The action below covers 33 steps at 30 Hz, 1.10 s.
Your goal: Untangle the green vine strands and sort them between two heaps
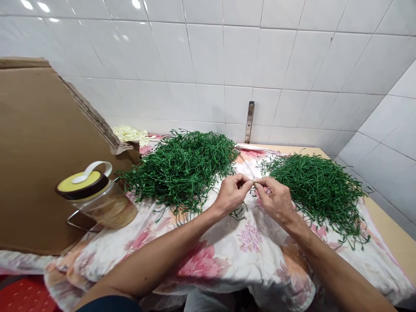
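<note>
My left hand and my right hand meet above the middle of the cloth, each with thumb and forefinger pinched together. A tiny pale piece shows between the touching fingertips; its kind is too small to make out. To the left of my hands lies a large tangled heap of thin green artificial stems. Another pile of green stems spreads just beyond my right hand. A few loose stems rest on the cloth beneath my left hand.
A flowered cloth covers the table. On the left, a clear jar with a yellow lid stands before a cardboard box. Pale yellow pieces are heaped at the back. A tiled wall rises behind.
</note>
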Each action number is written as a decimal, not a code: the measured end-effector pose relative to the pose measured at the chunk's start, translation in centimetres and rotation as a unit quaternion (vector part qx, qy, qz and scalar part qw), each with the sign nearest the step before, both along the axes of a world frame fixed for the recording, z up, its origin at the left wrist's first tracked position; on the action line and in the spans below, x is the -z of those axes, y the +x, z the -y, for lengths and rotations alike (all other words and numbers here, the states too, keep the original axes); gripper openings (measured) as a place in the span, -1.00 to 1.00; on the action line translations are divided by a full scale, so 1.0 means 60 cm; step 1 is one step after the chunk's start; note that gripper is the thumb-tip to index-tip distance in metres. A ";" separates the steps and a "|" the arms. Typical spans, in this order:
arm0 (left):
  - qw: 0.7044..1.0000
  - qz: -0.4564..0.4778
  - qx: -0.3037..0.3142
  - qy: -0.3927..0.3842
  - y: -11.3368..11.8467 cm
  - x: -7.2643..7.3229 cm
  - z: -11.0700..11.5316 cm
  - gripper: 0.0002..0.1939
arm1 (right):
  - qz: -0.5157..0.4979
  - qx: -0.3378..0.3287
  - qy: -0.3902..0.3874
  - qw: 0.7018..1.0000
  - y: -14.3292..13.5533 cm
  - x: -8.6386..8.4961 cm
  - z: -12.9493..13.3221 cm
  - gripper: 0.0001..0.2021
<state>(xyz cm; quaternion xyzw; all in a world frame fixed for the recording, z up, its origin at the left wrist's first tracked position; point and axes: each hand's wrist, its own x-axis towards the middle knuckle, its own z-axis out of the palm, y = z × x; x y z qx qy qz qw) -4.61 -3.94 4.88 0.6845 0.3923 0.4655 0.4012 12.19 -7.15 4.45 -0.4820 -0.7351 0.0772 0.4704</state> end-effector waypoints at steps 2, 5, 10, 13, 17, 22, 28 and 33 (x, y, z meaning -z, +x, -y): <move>0.991 -0.056 -0.040 0.114 -0.001 0.007 0.004 -0.78 | 0.007 0.009 -0.011 1.000 -0.004 0.005 0.001 -0.83; 0.951 -0.133 -0.067 0.271 -0.005 0.016 0.007 -0.81 | 0.017 0.018 -0.019 1.000 -0.012 0.012 0.002 -0.83; 0.883 -0.221 -0.085 0.405 -0.009 0.019 0.008 -0.80 | 0.027 0.064 -0.044 0.997 -0.006 0.014 -0.016 -0.80; 0.896 -0.184 -0.079 0.397 -0.009 0.009 0.013 -0.79 | 0.010 0.180 -0.076 0.981 0.029 0.007 -0.032 -0.77; 0.980 -0.047 -0.029 0.189 -0.008 -0.009 0.009 -0.80 | -0.015 0.223 0.002 0.975 0.088 -0.011 -0.044 -0.79; 0.988 0.105 0.042 -0.105 -0.008 -0.016 -0.016 -0.72 | 0.039 0.245 0.139 0.959 0.124 -0.033 -0.044 -0.77; 0.978 0.132 0.080 -0.140 -0.006 -0.017 -0.016 -0.68 | -0.085 0.038 -0.023 0.995 0.072 -0.035 -0.016 -0.76; 0.983 0.113 0.083 -0.117 -0.006 -0.018 -0.012 -0.66 | -0.083 -0.106 -0.178 0.975 0.023 -0.027 -0.004 -0.74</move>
